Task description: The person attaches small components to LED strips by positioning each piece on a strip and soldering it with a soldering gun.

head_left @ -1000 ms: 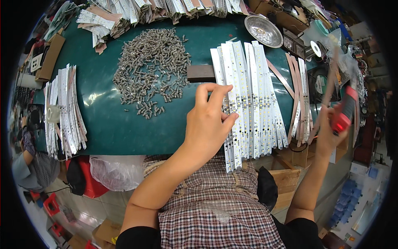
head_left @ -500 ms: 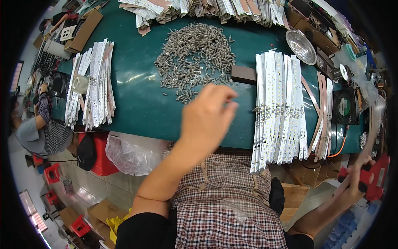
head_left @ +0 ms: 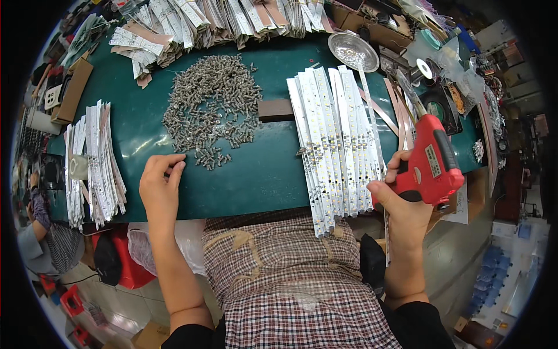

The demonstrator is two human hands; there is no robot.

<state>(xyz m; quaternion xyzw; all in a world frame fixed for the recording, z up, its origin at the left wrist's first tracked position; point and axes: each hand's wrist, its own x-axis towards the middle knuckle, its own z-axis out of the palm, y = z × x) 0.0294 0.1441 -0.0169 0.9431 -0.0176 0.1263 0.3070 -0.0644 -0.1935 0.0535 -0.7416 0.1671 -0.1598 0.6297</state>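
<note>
My left hand (head_left: pixel 161 183) is at the lower left edge of a heap of small grey metal-looking parts (head_left: pixel 212 93). Its thumb and forefinger are pinched; whatever is between them is too small to make out. On the right, my right hand (head_left: pixel 404 212) grips a red pistol-shaped tool (head_left: pixel 427 166) with its nozzle pointing away from me. A long, thin white LED strip (head_left: pixel 372 125) also passes through that hand, by the thumb and fingers. Just left of it lies a stack of white LED strips (head_left: pixel 331 139), overhanging the table's front edge.
A dark block (head_left: pixel 275 110) touches the stack's left side. More strips (head_left: pixel 96 166) with a roll of tape on top lie at the left. Piled strips (head_left: pixel 232 20) line the back. A metal bowl (head_left: pixel 349 49) and a fan (head_left: pixel 439 104) stand at the right.
My right hand has brought the red tool from the far right to beside the LED strip stack. My left hand has moved left along the heap's near edge. The view has turned right.
</note>
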